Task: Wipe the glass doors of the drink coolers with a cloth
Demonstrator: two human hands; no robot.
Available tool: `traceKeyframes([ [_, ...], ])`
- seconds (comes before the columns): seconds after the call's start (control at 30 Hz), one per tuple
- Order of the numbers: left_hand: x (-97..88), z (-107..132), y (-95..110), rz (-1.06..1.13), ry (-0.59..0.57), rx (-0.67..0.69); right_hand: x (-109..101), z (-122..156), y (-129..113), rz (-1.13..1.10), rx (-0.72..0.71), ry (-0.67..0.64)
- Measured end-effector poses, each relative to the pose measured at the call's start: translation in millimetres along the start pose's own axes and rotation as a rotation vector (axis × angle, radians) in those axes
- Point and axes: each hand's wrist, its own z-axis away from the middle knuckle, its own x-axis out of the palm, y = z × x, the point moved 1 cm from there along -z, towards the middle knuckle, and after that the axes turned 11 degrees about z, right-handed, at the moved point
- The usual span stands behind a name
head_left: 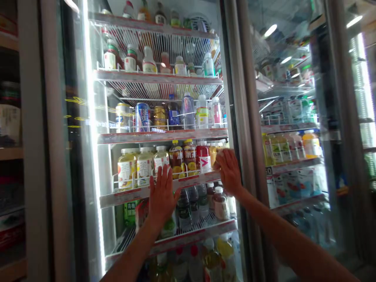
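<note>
My left hand (162, 192) is open with its fingers spread, palm toward the front rail of a shelf (126, 197) in a lit drinks cooler. Its fingertips reach up in front of a bottle with a white lid and white label (161, 156). My right hand (229, 172) is at the right end of the same shelf, its fingers close together and bent inward by the bottles. Whatever lies inside them is hidden. Between my hands stand dark iced tea bottles with yellow caps (189, 154) and a red drink bottle (203, 156). More pale yellow bottles (127, 168) stand at left.
Shelves above hold cans (142, 117) and bottles (208, 64). Below are dark bottles (184, 209) and a brown bottle with a white cap (221, 203). A metal door frame (249, 117) runs up beside my right arm. Another stocked glass-fronted cooler section stands further right.
</note>
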Motion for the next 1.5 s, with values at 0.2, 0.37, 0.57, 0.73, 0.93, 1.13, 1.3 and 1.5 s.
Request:
traceKeyframes([
  [0.2, 4.4, 7.9, 7.4, 0.006, -0.006, 0.002, -5.1, 7.3, 15.3, 0.017, -0.001, -0.047],
  [0.37, 7.6, 37.9, 19.4, 0.009, -0.068, 0.090, -7.8, 40.9, 15.2, 0.015, 0.068, -0.061],
  [0.57, 12.0, 77.7, 35.1, 0.011, -0.151, 0.155, -32.2, 158.4, -16.4, -0.037, -0.051, -0.262],
  [0.73, 18.4, 94.8, 45.4, 0.005, -0.202, 0.138, -26.2, 105.1, -8.5, -0.006, 0.042, -0.185],
  [0.93, 18.1, 122.9, 44.7, -0.039, -0.207, 0.191, -38.9, 145.2, -52.4, -0.104, -0.283, -0.215],
  [1.13, 8.3, 124.9, 36.8, -0.029, -0.184, 0.107, -21.1, 105.4, -71.9, -0.111, -0.123, -0.152],
  [1.3, -3.8, 141.3, 22.6, -0.035, -0.162, 0.117, -21.5, 112.0, -108.2, -0.177, -0.408, -0.183],
  [1.5, -24.0, 145.5, -9.5, -0.119, -0.132, 0.029, -14.4, 91.7, -131.0, -0.166, -0.304, -0.198],
])
